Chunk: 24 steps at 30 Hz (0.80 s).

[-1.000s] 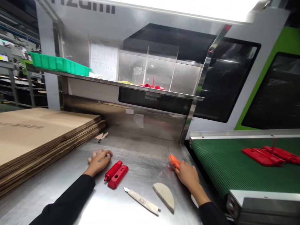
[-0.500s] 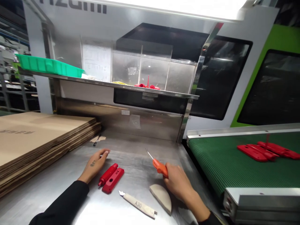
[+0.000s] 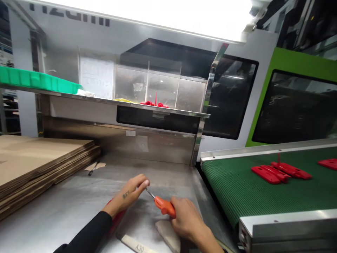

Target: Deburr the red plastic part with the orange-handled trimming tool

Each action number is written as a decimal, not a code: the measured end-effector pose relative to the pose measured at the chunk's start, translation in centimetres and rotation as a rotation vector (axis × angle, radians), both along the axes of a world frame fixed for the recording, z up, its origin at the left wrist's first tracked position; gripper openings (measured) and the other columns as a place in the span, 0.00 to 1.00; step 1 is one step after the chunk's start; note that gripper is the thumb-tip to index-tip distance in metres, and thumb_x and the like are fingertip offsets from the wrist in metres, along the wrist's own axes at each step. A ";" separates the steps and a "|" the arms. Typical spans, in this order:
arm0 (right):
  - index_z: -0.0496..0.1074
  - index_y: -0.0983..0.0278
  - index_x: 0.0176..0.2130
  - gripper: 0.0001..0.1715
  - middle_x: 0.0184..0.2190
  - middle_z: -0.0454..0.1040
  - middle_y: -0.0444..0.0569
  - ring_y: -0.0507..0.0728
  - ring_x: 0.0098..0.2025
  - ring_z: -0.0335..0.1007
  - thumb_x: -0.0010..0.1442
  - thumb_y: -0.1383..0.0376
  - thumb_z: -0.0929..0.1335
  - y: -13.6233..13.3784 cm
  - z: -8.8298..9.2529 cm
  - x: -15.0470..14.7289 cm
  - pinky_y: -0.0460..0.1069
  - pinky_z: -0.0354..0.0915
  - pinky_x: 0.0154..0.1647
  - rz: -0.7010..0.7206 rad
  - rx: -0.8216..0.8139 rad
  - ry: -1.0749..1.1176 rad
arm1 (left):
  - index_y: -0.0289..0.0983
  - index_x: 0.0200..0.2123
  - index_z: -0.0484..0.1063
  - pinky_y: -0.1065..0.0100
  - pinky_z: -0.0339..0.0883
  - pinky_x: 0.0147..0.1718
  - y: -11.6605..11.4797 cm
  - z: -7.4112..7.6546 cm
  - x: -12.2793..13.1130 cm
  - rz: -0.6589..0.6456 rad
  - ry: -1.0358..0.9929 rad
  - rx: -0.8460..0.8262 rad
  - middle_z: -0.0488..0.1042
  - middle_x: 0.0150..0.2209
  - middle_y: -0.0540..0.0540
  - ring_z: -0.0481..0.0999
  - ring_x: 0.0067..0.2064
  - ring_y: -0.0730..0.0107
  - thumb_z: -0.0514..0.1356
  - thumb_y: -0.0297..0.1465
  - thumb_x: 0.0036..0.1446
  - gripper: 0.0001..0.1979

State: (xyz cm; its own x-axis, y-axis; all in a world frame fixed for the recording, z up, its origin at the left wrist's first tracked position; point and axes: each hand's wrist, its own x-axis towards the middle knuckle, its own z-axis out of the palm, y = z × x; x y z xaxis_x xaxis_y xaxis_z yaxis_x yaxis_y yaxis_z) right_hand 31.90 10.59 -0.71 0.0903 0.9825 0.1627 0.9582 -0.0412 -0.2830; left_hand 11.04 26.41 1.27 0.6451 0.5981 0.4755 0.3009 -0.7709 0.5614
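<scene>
My right hand (image 3: 186,216) is wrapped round the orange handle of a hand tool (image 3: 164,206) with a thin metal shaft. The shaft points up and left to the fingertips of my left hand (image 3: 133,191), which are pinched together at its tip. What they hold, if anything, is hidden. Beneath my left wrist and forearm, red plastic parts (image 3: 119,218) show only in part. A beige utility knife marked A30 (image 3: 137,245) lies at the bottom edge, partly cut off. Beside my right hand rests a beige half-round piece (image 3: 167,233).
Flat cardboard (image 3: 47,154) is stacked on the left of the metal table (image 3: 158,172). On the right runs a green conveyor belt (image 3: 237,189) bearing red moulded parts (image 3: 279,170). A shelf (image 3: 105,100) above carries a green tray (image 3: 37,79) and more red parts (image 3: 155,104).
My left hand has moved right and closed its fingers by the shaft's tip. The red parts are now mostly behind my forearm. The camera view has shifted, and another red part shows on the belt.
</scene>
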 end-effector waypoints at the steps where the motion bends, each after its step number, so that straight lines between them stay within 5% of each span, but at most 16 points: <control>1: 0.72 0.58 0.39 0.16 0.37 0.77 0.46 0.60 0.39 0.70 0.50 0.70 0.66 0.1 -0.2 0.3 0.50 0.46 0.32 0.005 0.000 0.020 | 0.40 0.34 0.71 0.67 0.66 0.43 -0.2 0.1 -0.4 -0.062 0.051 0.026 0.73 0.36 0.48 0.72 0.39 0.64 0.48 0.36 0.63 0.13; 5: 0.71 0.58 0.33 0.12 0.29 0.73 0.41 0.53 0.31 0.65 0.46 0.71 0.65 0.2 -0.4 1.2 0.48 0.45 0.27 0.047 -0.036 0.108 | 0.41 0.43 0.69 0.64 0.60 0.51 -0.2 -0.1 -1.8 -0.111 0.194 0.147 0.70 0.45 0.46 0.67 0.49 0.61 0.53 0.24 0.49 0.17; 9: 0.70 0.60 0.33 0.11 0.29 0.71 0.40 0.52 0.31 0.62 0.46 0.71 0.65 -0.1 0.2 1.3 0.47 0.46 0.28 0.098 -0.065 0.150 | 0.40 0.33 0.67 0.66 0.59 0.39 0.3 -1.3 -1.5 -0.051 0.331 0.231 0.71 0.38 0.47 0.69 0.39 0.63 0.55 0.33 0.59 0.04; 16: 0.66 0.61 0.28 0.05 0.24 0.66 0.38 0.50 0.26 0.56 0.46 0.67 0.68 -0.4 0.6 1.4 0.48 0.42 0.25 0.154 -0.113 0.133 | 0.39 0.23 0.69 0.63 0.43 0.27 1.6 -3.5 -0.5 0.115 0.524 0.321 0.77 0.25 0.42 0.75 0.28 0.59 0.47 0.43 0.67 0.24; 24: 0.63 0.61 0.26 0.05 0.22 0.63 0.38 0.49 0.23 0.54 0.49 0.68 0.67 -0.6 0.6 1.3 0.49 0.40 0.23 0.183 -0.107 0.149 | 0.39 0.24 0.76 0.62 0.45 0.27 1.7 -4.1 -0.5 0.203 0.554 0.402 0.80 0.26 0.39 0.79 0.30 0.56 0.37 0.49 0.69 0.36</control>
